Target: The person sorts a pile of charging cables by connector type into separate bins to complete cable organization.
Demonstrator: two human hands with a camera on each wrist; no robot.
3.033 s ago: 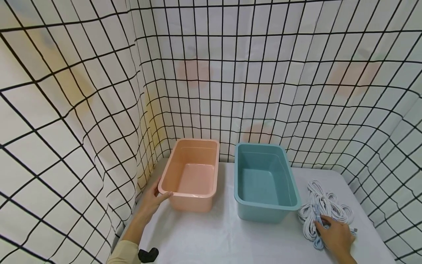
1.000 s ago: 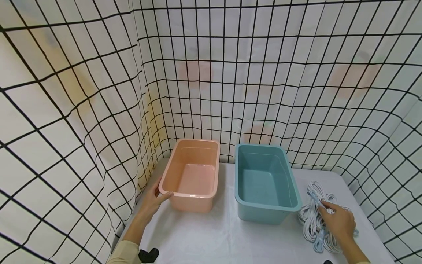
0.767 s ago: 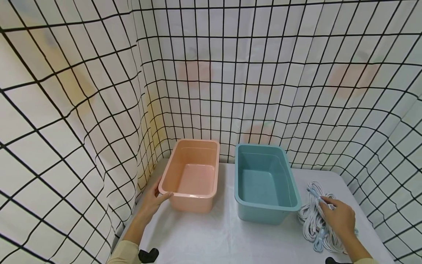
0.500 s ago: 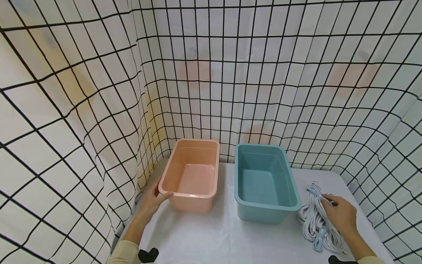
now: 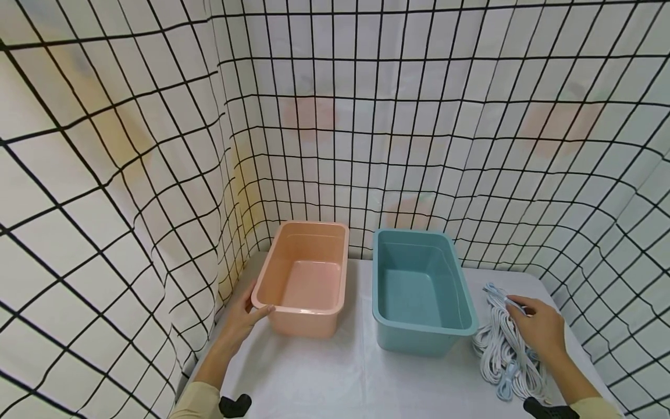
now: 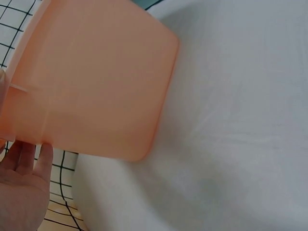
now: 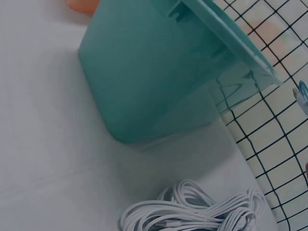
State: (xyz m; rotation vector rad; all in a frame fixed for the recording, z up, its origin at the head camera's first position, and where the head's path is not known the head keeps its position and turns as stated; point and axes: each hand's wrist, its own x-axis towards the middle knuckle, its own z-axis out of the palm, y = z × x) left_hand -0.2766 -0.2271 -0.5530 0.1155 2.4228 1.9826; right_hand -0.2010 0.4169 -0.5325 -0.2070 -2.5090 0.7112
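My left hand (image 5: 239,323) grips the near left corner of the peach plastic bin (image 5: 309,323), thumb over the rim and fingers against the outside. In the left wrist view its fingers (image 6: 26,161) meet the bin wall (image 6: 96,82). On the right, my right hand (image 5: 541,329) pinches a light blue cable (image 5: 494,291) above a heap of coiled white cables (image 5: 497,349). A second light blue bundle (image 5: 506,381) lies at the heap's near side. The right wrist view catches a metal plug on the blue cable (image 7: 301,98) at its right edge; the hand is mostly out of that view.
A teal bin (image 5: 426,340) stands between the peach bin and the cables, with nothing visible inside. White cloth covers the table (image 5: 335,378). Black grid netting (image 5: 366,157) over white sheeting closes in the back and both sides.
My right hand has taken hold of a light blue cable from the heap and moved away from me, lifting it a little. The left hand and both bins have stayed put.
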